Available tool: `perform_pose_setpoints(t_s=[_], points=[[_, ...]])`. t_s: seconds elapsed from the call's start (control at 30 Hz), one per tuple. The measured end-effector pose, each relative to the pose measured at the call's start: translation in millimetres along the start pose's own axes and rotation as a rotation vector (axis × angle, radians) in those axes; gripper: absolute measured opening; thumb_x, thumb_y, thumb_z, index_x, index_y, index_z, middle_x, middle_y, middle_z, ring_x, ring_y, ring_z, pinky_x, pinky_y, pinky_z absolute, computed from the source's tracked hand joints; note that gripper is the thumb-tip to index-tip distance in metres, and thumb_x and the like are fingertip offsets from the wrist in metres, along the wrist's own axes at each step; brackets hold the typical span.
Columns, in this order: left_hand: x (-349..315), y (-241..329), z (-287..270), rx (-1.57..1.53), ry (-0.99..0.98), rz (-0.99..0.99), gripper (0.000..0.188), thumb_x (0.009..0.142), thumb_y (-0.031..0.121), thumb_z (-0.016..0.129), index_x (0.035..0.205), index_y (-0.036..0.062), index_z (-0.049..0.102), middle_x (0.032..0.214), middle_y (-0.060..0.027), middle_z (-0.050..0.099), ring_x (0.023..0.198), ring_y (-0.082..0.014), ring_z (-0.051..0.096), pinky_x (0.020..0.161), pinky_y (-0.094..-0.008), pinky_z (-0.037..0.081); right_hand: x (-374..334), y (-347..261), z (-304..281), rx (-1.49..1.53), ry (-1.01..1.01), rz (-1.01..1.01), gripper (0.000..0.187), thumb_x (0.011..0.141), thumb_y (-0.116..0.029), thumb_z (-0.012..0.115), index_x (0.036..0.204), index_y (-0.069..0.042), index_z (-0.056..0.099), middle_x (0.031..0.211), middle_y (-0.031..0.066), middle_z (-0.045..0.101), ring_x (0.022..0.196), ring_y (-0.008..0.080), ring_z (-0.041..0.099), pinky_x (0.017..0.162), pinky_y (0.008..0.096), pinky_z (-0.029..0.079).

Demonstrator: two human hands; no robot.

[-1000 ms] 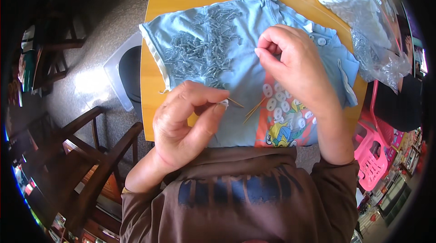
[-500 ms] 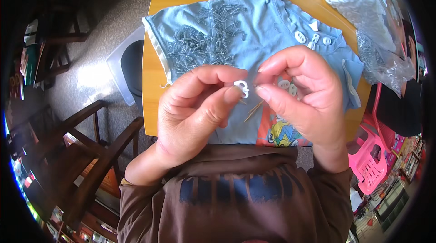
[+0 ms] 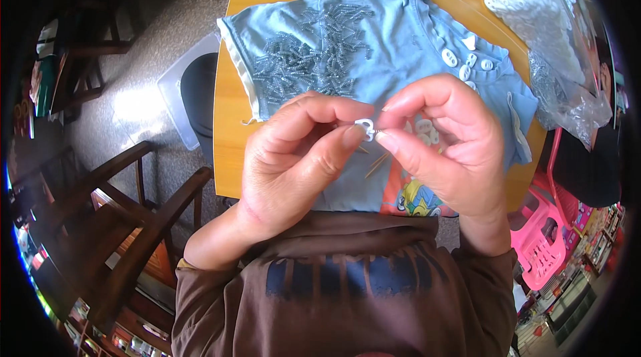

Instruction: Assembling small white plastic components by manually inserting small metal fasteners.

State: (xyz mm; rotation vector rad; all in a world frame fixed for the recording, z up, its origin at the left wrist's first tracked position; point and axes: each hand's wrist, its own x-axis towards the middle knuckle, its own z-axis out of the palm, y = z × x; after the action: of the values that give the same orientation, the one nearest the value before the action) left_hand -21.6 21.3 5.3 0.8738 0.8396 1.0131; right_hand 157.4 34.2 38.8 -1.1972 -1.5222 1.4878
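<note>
My left hand (image 3: 290, 157) pinches a small white plastic piece (image 3: 365, 128) with holes in it, between thumb and forefinger. Close against it, my right hand (image 3: 447, 140) grips a tiny metal spring (image 3: 378, 133) in its fingertips; the spring's end reaches the white piece. Both hands are raised above a light blue shirt (image 3: 390, 37) spread on the table. A heap of small springs (image 3: 300, 57) lies on the shirt's left part. Several oval white pieces (image 3: 449, 57) rest near its collar, and more (image 3: 424, 130) show partly behind my right hand. Thin wooden sticks (image 3: 376, 165) lie beneath my hands.
The shirt lies on a yellow wooden table (image 3: 234, 150). A clear plastic bag (image 3: 527, 3) full of white pieces sits at the far right. Beside the table are a pink plastic chair (image 3: 542, 250), a dark wooden chair (image 3: 150, 223) and a pale stool-like seat (image 3: 175, 93).
Both hands have shifted slightly right. The gap between the fingertips has narrowed, and the spring in my right hand now meets the white piece.
</note>
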Motion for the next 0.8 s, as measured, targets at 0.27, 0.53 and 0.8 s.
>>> perform_pose_setpoints(t_s=[0.27, 0.53, 0.8], points=[[-0.2, 0.9, -0.8, 0.348, 0.020, 0.132, 0.017, 0.075, -0.004, 0.062, 0.092, 0.0000, 0.063, 0.076, -0.0059, 0.057, 0.069, -0.0148, 0.053, 0.061, -0.0247, 0.042, -0.8, -4.3, 2.7, -0.381, 0.055, -0.214, 0.021, 0.071, 0.010, 0.062, 0.087, 0.000, 0.055, 0.082, 0.0083, 0.059, 0.077, 0.0159, 0.058, 0.072, 0.0266, 0.045], [-1.6, -0.1, 0.8, 0.414, -0.022, 0.203, 0.017, 0.074, -0.005, 0.062, 0.090, 0.0009, 0.063, 0.072, -0.0055, 0.057, 0.062, -0.0149, 0.052, 0.056, -0.0252, 0.042, -1.3, -3.8, 3.0, -0.461, 0.058, -0.369, 0.021, 0.068, 0.011, 0.064, 0.083, -0.001, 0.056, 0.075, 0.0077, 0.060, 0.071, 0.0203, 0.059, 0.071, 0.0334, 0.047], [-5.7, -4.8, 2.8, 0.105, 0.024, 0.025, 0.015, 0.081, -0.003, 0.059, 0.095, -0.0002, 0.061, 0.079, -0.0033, 0.055, 0.061, -0.0065, 0.050, 0.053, -0.0188, 0.040, -9.5, -1.5, 10.4, -0.259, 0.146, -0.101, 0.023, 0.073, 0.011, 0.062, 0.092, 0.000, 0.055, 0.084, 0.0063, 0.059, 0.078, 0.0122, 0.056, 0.073, 0.0249, 0.045]])
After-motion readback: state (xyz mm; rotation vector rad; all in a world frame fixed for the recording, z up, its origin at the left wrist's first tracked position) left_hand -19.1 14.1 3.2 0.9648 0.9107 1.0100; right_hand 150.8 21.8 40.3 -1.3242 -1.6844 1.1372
